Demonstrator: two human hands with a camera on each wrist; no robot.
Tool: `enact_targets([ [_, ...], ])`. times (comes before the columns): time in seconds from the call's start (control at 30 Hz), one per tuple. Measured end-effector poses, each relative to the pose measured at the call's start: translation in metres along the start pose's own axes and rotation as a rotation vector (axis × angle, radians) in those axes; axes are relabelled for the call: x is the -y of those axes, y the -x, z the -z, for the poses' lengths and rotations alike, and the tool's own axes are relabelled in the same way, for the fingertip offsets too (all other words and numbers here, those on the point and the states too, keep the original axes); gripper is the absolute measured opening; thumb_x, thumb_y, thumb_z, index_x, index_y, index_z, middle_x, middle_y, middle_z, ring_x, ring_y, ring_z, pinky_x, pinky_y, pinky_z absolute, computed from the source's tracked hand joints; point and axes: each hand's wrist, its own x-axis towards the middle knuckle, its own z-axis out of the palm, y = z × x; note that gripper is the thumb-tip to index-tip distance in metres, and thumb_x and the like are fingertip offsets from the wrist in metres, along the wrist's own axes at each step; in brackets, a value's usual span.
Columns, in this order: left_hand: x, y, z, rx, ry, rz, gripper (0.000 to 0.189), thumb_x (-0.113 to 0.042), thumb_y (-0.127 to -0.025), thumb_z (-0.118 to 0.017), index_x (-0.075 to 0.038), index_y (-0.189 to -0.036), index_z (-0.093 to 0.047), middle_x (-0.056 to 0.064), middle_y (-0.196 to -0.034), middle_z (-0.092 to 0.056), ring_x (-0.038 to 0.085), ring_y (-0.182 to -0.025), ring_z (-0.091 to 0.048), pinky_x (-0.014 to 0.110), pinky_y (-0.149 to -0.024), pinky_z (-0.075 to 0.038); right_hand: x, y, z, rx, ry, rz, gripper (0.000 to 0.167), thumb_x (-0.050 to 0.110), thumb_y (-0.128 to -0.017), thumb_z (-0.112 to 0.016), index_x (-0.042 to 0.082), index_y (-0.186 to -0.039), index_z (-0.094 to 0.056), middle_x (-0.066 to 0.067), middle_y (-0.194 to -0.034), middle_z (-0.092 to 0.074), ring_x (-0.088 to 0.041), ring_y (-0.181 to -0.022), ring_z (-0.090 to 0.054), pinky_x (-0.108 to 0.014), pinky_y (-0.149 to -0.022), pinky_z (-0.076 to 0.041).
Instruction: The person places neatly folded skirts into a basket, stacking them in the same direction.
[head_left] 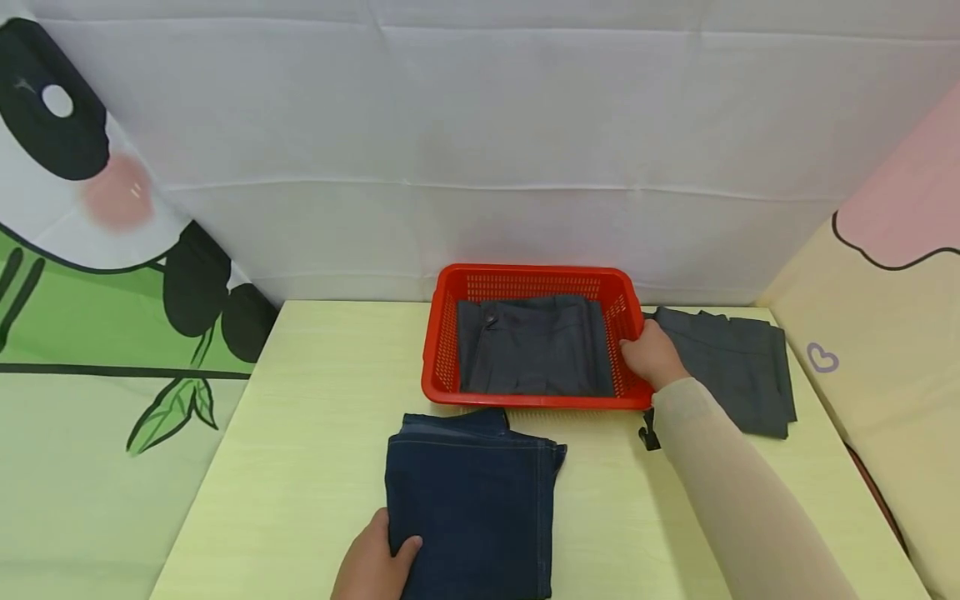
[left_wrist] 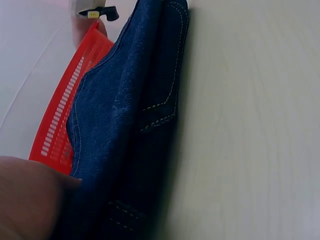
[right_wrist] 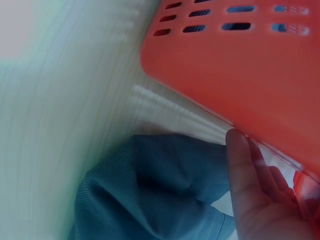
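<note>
Here in front of the red basket (head_left: 540,402), the left grip (head_left: 375,560) pinches the folded jeans (head_left: 472,508), thumb on top, probably keeping the layers together. Over at the basket's right rim, the right grip (head_left: 652,357) has firm hold, seemingly to steady it. And only the right wrist view reveals fingers (right_wrist: 242,165) stretched along the basket's outer side!

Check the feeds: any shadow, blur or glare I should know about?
Head: fairly even light, faint shadow beside the right sleeve; left wrist: left hand soft and unsharp, folded jeans darkening toward the bottom; right wrist: pale haze over the table at upper left.
</note>
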Motion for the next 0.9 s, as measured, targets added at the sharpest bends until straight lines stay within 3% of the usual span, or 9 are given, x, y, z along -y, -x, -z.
enact_targets([
  [0.3,-0.022,0.001,-0.019,0.085,0.055,-0.039,0.053,-0.027,-0.09,-0.08,0.005,-0.126,-0.058,0.013,-0.105,-0.07,0.031,-0.092,-0.07,0.05,-0.081,-0.057,0.001,0.001,-0.001,-0.01,-0.002,0.006,0.051,0.019,-0.106,-0.049,-0.009,-0.146,-0.033,-0.031,-0.132,-0.054,-0.046,-0.11,-0.061,-0.06,-0.092,-0.055],
  [0.5,-0.032,-0.004,-0.026,0.186,0.148,-0.063,0.057,-0.031,-0.092,-0.079,0.005,-0.13,-0.057,0.013,-0.112,-0.07,0.031,-0.097,-0.069,0.052,-0.084,-0.057,0.001,0.002,-0.001,-0.01,-0.003,0.007,0.052,0.02,-0.106,-0.049,-0.009,-0.145,-0.033,-0.031,-0.131,-0.054,-0.046,-0.109,-0.062,-0.059,-0.09,-0.056],
  [0.7,-0.03,-0.012,-0.027,0.25,0.274,-0.078,0.055,-0.034,-0.093,-0.077,0.006,-0.126,-0.059,0.009,-0.108,-0.07,0.027,-0.095,-0.069,0.051,-0.083,-0.057,0.0,0.002,-0.001,-0.014,0.0,0.014,0.051,0.02,-0.106,-0.049,-0.009,-0.145,-0.033,-0.031,-0.13,-0.054,-0.046,-0.108,-0.063,-0.059,-0.09,-0.056],
  [0.9,-0.023,-0.021,-0.028,0.307,0.39,-0.14,0.051,-0.03,-0.093,-0.076,0.009,-0.122,-0.062,0.006,-0.101,-0.073,0.022,-0.088,-0.071,0.045,-0.08,-0.059,-0.001,0.001,-0.002,-0.015,-0.003,0.018,0.051,0.019,-0.106,-0.048,-0.009,-0.145,-0.033,-0.031,-0.131,-0.054,-0.046,-0.108,-0.062,-0.06,-0.09,-0.056],
])
